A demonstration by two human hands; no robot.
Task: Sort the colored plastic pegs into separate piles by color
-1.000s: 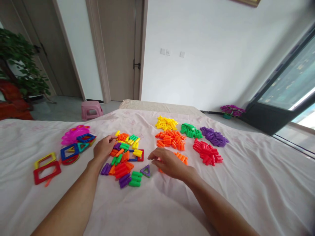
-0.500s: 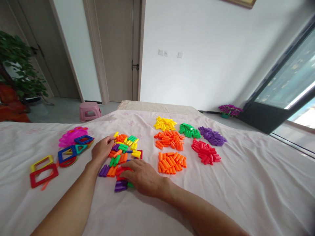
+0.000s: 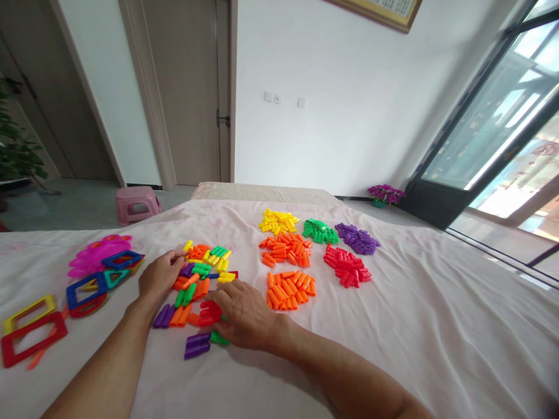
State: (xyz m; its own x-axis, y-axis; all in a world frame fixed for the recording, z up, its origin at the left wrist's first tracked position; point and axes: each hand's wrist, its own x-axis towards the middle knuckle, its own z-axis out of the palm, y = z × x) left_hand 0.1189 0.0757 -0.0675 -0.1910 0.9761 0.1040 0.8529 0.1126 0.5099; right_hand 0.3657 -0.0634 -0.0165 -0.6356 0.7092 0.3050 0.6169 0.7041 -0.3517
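A mixed pile of short plastic tube pieces (image 3: 201,285) in yellow, orange, green and purple lies on the cloth between my hands. At its left edge is my left hand (image 3: 161,272), fingers bent together beside the orange and purple pieces; whatever they pinch is hidden. My right hand (image 3: 245,314) reaches in from the right, thumb and fingers closed around red pieces (image 3: 210,313). Its palm partly covers a green piece (image 3: 219,338). Two purple pieces (image 3: 197,345) lie just below, apart from the fingers.
Sorted heaps sit to the right: yellow (image 3: 278,222), green (image 3: 321,231), purple (image 3: 358,238), red (image 3: 347,266) and two orange (image 3: 290,290). Flat frame tiles (image 3: 35,337) and a pink scalloped tray (image 3: 94,258) lie left. A pink stool (image 3: 138,205) stands beyond the cloth-covered surface (image 3: 393,349).
The whole view has shifted, so things appear farther left. My right hand has drawn the red pieces slightly, and the purple pair now shows a gap from them. My left hand stays at the pile's edge.
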